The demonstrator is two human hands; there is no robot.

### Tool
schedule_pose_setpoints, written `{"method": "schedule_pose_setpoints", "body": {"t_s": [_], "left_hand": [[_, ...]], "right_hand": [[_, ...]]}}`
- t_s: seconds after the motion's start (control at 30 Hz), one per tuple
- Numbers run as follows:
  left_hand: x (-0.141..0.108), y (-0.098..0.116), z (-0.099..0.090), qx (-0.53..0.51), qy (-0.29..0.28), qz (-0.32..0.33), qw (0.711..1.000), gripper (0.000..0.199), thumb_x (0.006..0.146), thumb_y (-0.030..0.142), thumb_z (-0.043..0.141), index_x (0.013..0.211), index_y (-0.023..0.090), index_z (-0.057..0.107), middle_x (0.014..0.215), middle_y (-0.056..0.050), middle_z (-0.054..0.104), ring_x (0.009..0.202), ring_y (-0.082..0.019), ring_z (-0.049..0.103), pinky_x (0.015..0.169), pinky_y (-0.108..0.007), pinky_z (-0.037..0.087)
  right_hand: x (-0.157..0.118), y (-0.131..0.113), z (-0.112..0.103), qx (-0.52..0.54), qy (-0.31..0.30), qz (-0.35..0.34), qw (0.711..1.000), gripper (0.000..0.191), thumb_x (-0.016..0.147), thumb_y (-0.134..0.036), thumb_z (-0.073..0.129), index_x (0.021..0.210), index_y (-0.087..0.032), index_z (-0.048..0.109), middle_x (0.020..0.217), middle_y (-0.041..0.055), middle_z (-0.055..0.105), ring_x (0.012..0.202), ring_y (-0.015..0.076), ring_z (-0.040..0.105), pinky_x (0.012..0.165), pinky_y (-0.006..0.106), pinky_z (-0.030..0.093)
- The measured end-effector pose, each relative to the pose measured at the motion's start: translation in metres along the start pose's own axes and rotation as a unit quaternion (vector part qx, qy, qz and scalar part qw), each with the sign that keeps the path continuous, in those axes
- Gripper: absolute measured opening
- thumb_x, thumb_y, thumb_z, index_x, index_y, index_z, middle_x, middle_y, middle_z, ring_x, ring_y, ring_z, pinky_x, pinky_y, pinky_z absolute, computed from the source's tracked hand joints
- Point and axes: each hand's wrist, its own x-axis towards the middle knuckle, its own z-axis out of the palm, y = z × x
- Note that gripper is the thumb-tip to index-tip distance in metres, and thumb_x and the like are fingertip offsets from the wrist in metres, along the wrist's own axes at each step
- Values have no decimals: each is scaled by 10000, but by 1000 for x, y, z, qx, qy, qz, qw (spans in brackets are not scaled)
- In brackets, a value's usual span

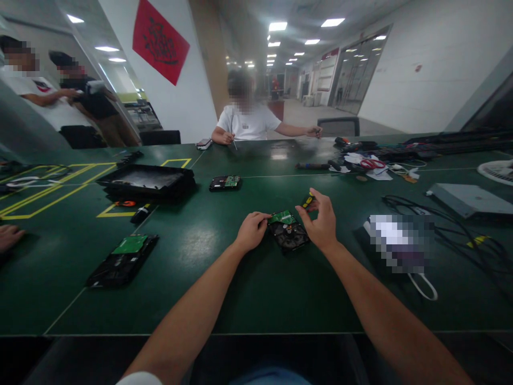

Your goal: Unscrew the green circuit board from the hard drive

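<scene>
A black hard drive (289, 235) with a green circuit board along its far edge lies flat on the green table in front of me. At its left edge, my left hand (253, 231) grips it with the fingers closed. My right hand (324, 220) is closed in a pinch on a short screwdriver (308, 200) with a yellow-and-black handle, just above the drive's right side. The screwdriver's tip cannot be made out.
Other hard drives lie at left (122, 262) and farther back (225, 183). A black tray (148, 179) stands back left. To the right are a blurred-out phone-like object (395, 243), cables (452, 230) and a grey box (468, 199). A person (248, 123) sits opposite; another person's hand (11, 237) rests at far left.
</scene>
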Motion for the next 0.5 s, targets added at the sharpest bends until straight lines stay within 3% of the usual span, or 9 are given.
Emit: {"method": "schedule_pose_setpoints", "body": {"t_s": [0.17,0.37,0.5], "left_hand": [[0,1,0,-2,0,2,1000,295,1006,157,555,1204,234,760,1170,-63,759,1138,-242,665,1072,-439,523],[0,1,-1,1,-5,-5,1000,300,1006,170,551,1209,242,761,1175,-66,758,1142,-248,663,1076,-452,523],[0,2,-2,3,-8,-6,1000,300,1007,173,549,1209,242,760,1176,-66,759,1152,-256,662,1075,-462,526]], "right_hand": [[0,-3,0,27,-26,-5,999,599,1026,-311,579,1595,-288,391,1399,126,629,1060,251,715,965,474,633],[1,-2,0,-9,7,-7,1000,587,978,-377,669,1523,-263,481,1283,128,658,913,235,694,875,479,649],[1,-2,-1,11,-9,-5,1000,564,1019,-378,595,1555,-285,449,1339,129,658,1021,253,709,937,492,640]]}}
